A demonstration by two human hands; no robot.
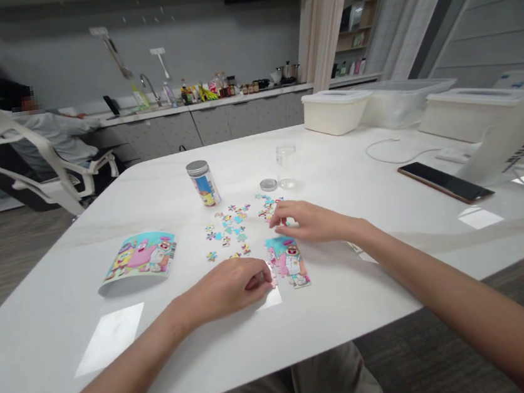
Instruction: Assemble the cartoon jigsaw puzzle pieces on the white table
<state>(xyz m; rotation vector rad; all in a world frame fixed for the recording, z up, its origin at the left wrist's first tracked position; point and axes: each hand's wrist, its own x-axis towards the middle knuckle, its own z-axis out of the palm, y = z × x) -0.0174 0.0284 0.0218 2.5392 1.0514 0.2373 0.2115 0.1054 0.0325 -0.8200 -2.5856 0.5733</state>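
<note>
A partly joined cartoon jigsaw puzzle (294, 261) lies flat on the white table in front of me. My left hand (236, 282) is at its left edge, fingers curled and pinched on a pinkish puzzle piece (273, 277) that they partly cover. Just above the puzzle's top edge, my right hand (306, 220) reaches over a small cluster of loose pieces (265, 201). Its thumb and fingers are apart, and I see nothing held between them. More loose puzzle pieces (232, 230) are scattered to the left. A curled reference picture (143, 255) shows the same cartoon figures.
Behind the pieces stand a labelled jar (203, 184) with a metal lid, a clear jar (287, 167) and a loose lid (269, 185). A phone (444, 182), laptop (514, 130), cable and storage bins (335, 112) are at right. A person (54, 135) sits at far left.
</note>
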